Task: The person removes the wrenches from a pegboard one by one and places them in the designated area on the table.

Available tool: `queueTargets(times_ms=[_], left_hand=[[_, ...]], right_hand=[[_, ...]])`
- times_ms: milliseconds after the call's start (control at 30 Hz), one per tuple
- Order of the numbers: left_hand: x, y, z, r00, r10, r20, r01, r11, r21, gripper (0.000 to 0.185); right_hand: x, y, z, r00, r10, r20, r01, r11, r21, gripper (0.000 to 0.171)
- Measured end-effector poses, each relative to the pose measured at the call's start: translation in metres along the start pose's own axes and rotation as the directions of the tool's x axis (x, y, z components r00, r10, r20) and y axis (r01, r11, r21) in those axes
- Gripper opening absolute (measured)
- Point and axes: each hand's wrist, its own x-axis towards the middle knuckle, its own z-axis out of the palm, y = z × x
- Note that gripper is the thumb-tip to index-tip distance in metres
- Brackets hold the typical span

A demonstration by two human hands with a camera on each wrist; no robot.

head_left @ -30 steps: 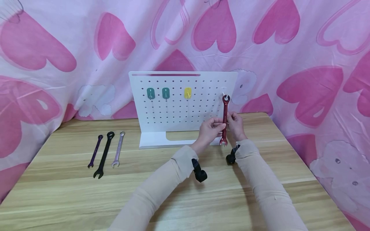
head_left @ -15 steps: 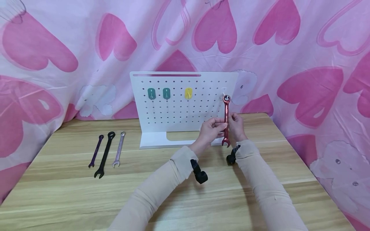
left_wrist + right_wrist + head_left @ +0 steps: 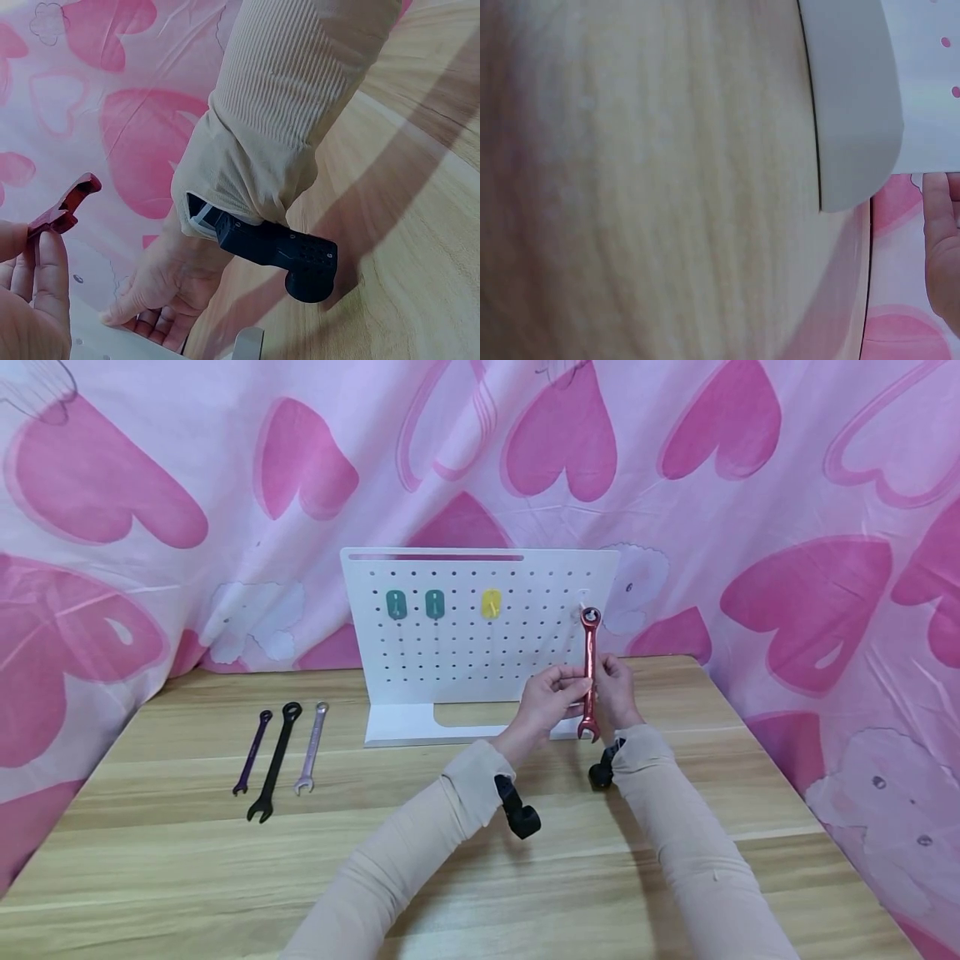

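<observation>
My left hand (image 3: 546, 697) pinches a shiny red combination wrench (image 3: 588, 652) between thumb and fingers at its lower half. The wrench stands nearly upright in front of the white pegboard (image 3: 465, 652), ring end up and open end down. Its ring overlaps the tip of a white hook (image 3: 582, 599) near the board's right side. My right hand (image 3: 617, 689) grips the board's right edge, partly hidden behind the wrench. In the left wrist view, that right hand (image 3: 176, 277) has its thumb on the board's face and its fingers behind it.
Two green hooks (image 3: 396, 604) and a yellow hook (image 3: 491, 603) sit on the board. On the wooden table (image 3: 187, 877), at the left, lie a purple wrench (image 3: 252, 752), a black wrench (image 3: 276, 760) and a silver wrench (image 3: 312, 747). Behind hangs a pink heart-print curtain (image 3: 675, 568).
The red wrench's lower end has swung slightly right, bringing it closer to upright. Both hands keep their holds, and the head view has shifted a little.
</observation>
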Motion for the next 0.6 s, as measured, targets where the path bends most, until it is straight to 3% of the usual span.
queueTargets(times_ms=[133,333,600], left_hand=[[-0.001,0.001,-0.001,1.0,0.003,0.005,-0.003,1.0,-0.01,0.017],[-0.002,0.002,-0.001,1.0,0.021,0.011,-0.021,0.999,-0.025,0.018],[-0.007,0.006,-0.006,1.0,0.029,0.012,-0.029,0.999,-0.023,0.018]], right_hand=[[0.0,0.002,0.001,1.0,-0.004,0.003,0.004,1.0,0.026,0.019],[-0.003,-0.003,0.001,0.998,0.06,0.013,-0.061,0.995,0.085,0.02],[-0.012,-0.017,0.002,0.998,0.05,0.024,-0.052,0.991,0.125,0.022]])
